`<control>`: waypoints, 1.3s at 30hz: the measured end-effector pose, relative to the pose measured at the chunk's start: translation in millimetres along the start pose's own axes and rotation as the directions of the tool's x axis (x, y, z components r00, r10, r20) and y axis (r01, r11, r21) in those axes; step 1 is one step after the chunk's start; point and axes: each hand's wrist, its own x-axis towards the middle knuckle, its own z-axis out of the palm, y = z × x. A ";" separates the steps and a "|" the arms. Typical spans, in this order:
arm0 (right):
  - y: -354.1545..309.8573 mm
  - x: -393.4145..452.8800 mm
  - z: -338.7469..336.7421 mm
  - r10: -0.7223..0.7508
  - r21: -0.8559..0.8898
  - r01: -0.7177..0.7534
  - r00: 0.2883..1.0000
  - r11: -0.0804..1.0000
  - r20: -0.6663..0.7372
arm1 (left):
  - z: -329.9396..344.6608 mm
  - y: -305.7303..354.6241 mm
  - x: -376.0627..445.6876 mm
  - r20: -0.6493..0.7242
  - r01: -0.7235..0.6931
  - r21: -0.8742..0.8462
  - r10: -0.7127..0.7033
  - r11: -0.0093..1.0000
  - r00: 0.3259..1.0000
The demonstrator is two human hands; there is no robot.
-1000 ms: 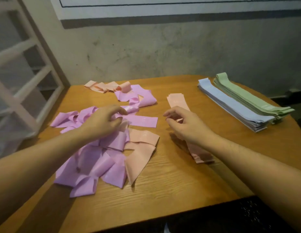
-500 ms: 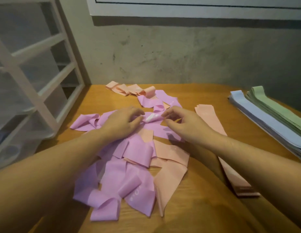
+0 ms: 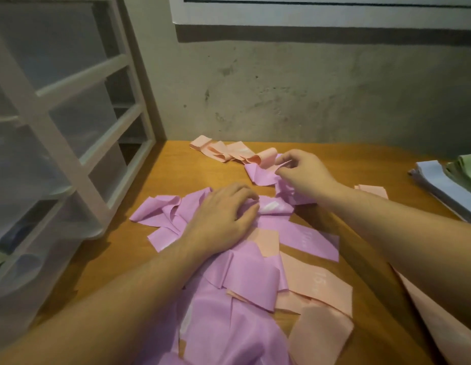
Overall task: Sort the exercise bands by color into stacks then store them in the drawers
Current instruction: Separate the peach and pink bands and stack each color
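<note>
Change: right hand (image 3: 303, 175) has left the middle of the pile and now reaches farther back, toward the wall; left hand (image 3: 224, 219) stays on the purple bands.
Writing: a peach band (image 3: 318, 283) in the near pile carries pale print that reads roughly "15"; a purple band (image 3: 310, 241) beside it bears faint digits too blurred to read. No brand name is legible.
Left hand: palm down on the purple bands (image 3: 245, 275), fingers curled, their tips pressing into a fold with a white patch; whether it pinches that fold or only presses it, I cannot tell.
Right hand: thumb and forefinger pinch the edge of a purple band at the far end of the heap, next to the curled peach bands (image 3: 229, 151) near the wall.
Loose pile: purple and peach bands lie tangled and overlapping in the middle of the wooden table (image 3: 129, 259).
Sorted stacks: a blue stack (image 3: 434, 177) and a green stack (image 3: 466, 167) lie together at the right edge; a flat peach stack (image 3: 374, 189) shows behind the right forearm.
Drawers: a white-framed unit with translucent drawers (image 3: 79, 119) stands at the left, against the table's edge.
</note>
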 end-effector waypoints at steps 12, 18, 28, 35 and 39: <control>10.6 55.8 45.5 0.190 -0.341 -0.229 0.971 0.912 -0.143 | -0.1 0.9 -1.6 0.016 0.010 0.000 -0.010 1.000 1.000; 11.1 57.8 43.7 0.243 -0.205 -0.253 0.967 0.946 -0.073 | -0.1 2.4 -0.8 0.035 0.006 0.025 -0.007 1.000 0.999; 11.8 59.7 48.2 0.123 -0.337 -0.133 0.991 0.932 -0.051 | -1.0 3.5 -1.0 0.034 0.013 0.030 -0.014 0.999 0.999; 19.9 38.0 35.3 -0.189 -0.492 0.159 0.982 0.856 -0.012 | 0.7 3.1 -0.9 0.010 0.027 0.000 -0.027 1.000 1.000; 2.2 11.1 16.9 -0.267 -0.446 0.228 0.963 0.865 -0.025 | -1.1 4.4 -1.4 0.002 0.039 -0.043 -0.039 0.998 0.999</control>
